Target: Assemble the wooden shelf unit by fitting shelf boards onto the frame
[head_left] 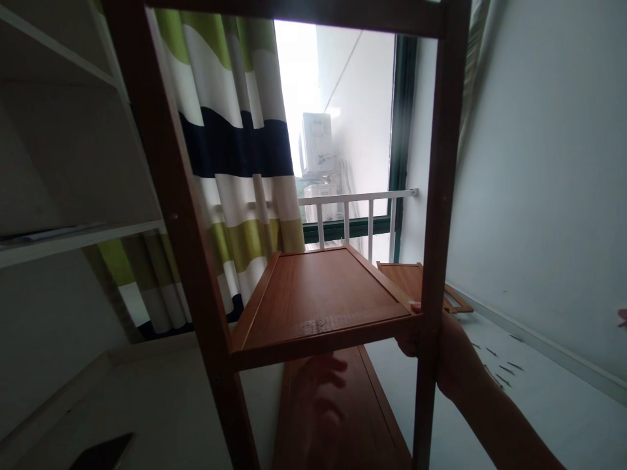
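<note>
Nearest you, a dark flat phone-like object (100, 452) lies on the pale surface at lower left. Your right hand (431, 346) reaches in from the lower right and is clamped on the right front corner of the reddish-brown wooden shelf board (321, 297), fingers under its edge beside the right upright post of the brown wooden rack frame (438, 215). Your left hand (321, 385) sits in shadow beneath that board, fingers spread apart, above the lower brown shelf panel (337, 418); whether it touches anything cannot be told. Behind, another wooden panel (406, 277) rests on the white floor. Farther off hang the striped green, white and navy curtain (230, 137) and the white window railing (357, 209).
</note>
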Available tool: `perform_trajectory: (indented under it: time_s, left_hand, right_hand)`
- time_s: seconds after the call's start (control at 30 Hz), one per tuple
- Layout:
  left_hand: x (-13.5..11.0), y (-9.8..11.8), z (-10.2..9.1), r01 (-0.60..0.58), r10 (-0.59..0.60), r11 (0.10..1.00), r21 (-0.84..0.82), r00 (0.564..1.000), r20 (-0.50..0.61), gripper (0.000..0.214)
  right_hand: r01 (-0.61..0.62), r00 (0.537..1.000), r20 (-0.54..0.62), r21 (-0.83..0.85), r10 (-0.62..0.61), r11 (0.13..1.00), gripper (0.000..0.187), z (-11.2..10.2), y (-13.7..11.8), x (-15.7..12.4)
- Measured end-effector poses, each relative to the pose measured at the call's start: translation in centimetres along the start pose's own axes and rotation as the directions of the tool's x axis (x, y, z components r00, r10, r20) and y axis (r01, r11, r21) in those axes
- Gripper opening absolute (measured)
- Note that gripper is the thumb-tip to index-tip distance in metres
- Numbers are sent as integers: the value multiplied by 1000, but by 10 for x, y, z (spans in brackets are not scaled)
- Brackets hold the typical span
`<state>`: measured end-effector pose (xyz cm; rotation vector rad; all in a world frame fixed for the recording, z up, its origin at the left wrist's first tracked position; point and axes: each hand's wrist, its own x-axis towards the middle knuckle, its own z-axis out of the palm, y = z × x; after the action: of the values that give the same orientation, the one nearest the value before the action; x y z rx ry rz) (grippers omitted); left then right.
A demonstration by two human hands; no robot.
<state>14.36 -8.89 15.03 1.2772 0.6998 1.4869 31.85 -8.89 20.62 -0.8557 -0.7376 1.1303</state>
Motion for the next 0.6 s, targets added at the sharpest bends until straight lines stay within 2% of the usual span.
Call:
perform_trajectory:
  time_s: [0.07, 0.17, 0.27, 0.47, 0.6]
  left_hand:
    - [12, 4, 12, 105, -97, 978, -181, 994, 50, 62]
    - [26, 16, 24, 235, -199, 901, -366, 971, 134, 69]
    - [30, 27, 34, 274, -219, 839, -469, 961, 169, 69]
    - [32, 27, 43, 272, -209, 842, -466, 961, 183, 64]
    - [36, 30, 45, 234, -169, 858, -457, 969, 179, 53]
  right_hand:
    - [13, 1000, -2, 34, -13, 999, 37, -1, 2, 0]
    - [12, 1000, -7, 90, -12, 996, 36, -1, 6, 0]
    - [-5, 1000, -29, 121, 8, 993, 34, 0, 9, -1]
    - [13, 1000, -8, 175, -12, 985, 36, 2, 17, -4]
    - [7, 999, -44, 148, 0, 989, 33, 5, 21, -5]
